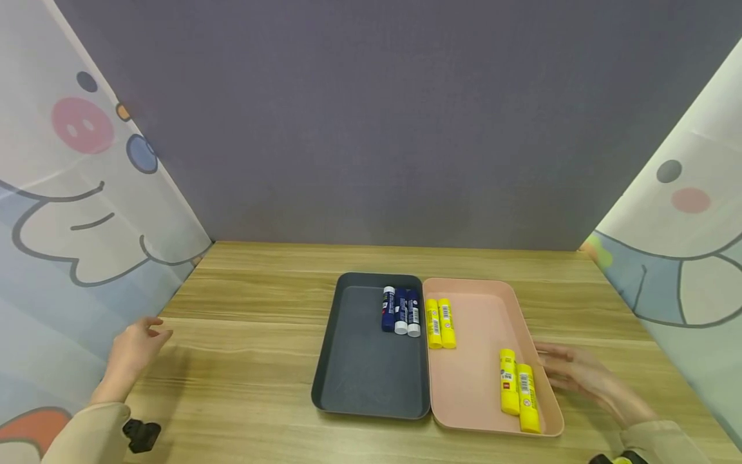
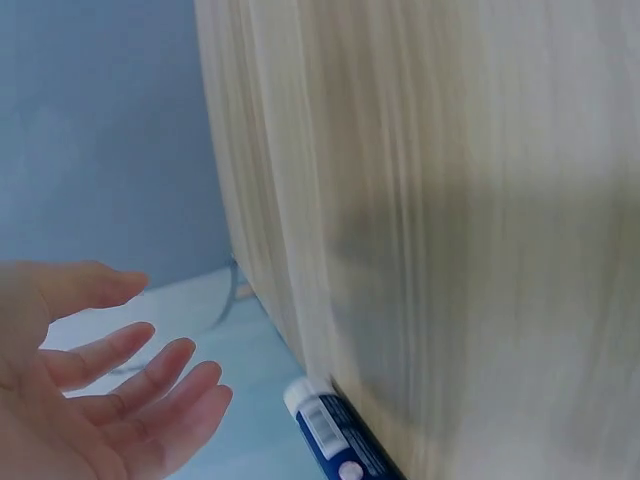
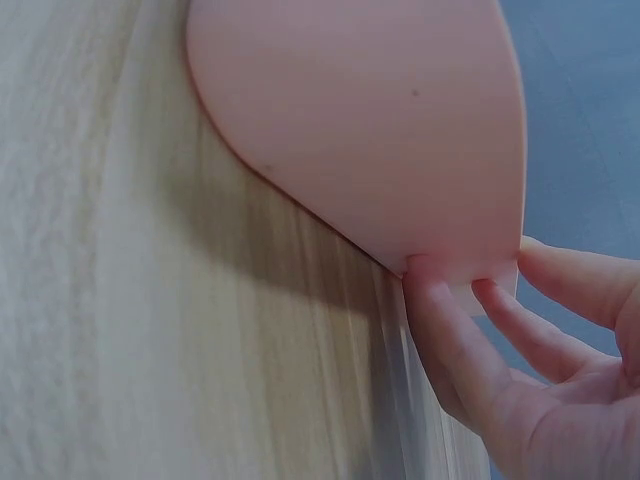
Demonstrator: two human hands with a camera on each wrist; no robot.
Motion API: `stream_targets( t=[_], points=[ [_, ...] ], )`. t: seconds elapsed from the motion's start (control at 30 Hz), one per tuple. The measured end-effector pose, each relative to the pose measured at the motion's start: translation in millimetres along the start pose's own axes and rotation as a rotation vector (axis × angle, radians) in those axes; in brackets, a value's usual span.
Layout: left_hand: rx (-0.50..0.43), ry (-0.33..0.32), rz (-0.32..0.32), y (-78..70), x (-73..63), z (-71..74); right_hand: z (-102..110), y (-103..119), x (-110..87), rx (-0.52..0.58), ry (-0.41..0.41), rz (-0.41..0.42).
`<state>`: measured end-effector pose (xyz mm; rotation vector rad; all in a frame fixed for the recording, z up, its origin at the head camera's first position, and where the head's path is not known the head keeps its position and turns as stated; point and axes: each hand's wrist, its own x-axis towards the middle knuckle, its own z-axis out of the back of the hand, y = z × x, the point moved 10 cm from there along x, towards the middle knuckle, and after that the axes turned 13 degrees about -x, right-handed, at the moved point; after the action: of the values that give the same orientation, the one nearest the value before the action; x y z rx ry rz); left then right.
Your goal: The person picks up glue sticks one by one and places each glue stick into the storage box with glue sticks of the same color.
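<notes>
My left hand [image 1: 136, 351] is over the left side of the table, its fingers loosely bent and holding nothing. In the left wrist view a blue glue stick [image 2: 345, 435] with a white end lies on the table near that hand; I cannot make it out in the head view. My right hand [image 1: 585, 377] touches the outer right wall of the pink tray [image 1: 475, 386] with its fingertips. Inside that tray, two yellow glue sticks [image 1: 440, 323] lie at the left and two more yellow glue sticks [image 1: 518, 390] at the lower right.
A dark grey tray [image 1: 371, 380] stands against the pink tray's left side. Three blue-and-white glue sticks [image 1: 400, 311] lie side by side at its upper right. A grey panel [image 1: 371, 129] rises behind the wooden table [image 1: 249, 361], with cartoon-printed sheets [image 1: 58, 258] at both sides.
</notes>
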<state>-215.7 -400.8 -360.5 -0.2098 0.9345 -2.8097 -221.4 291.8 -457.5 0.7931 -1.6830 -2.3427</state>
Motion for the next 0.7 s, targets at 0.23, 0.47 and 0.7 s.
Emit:
stream_targets(
  t=[0.23, 0.47, 0.7],
  points=[
    [0.035, -0.018, -0.026, 13.5, 0.0, 6.9, 0, -2, 1.6, -0.015, 0.008, -0.001],
    [0.067, 0.023, 0.015, 27.5, -1.5, 6.4, 0, -4, 2.7, -0.017, 0.009, -0.007],
    [0.119, 0.072, 0.119, 41.7, -2.3, 6.4, -1, -4, 3.1, -0.017, 0.005, -0.022]
  ],
)
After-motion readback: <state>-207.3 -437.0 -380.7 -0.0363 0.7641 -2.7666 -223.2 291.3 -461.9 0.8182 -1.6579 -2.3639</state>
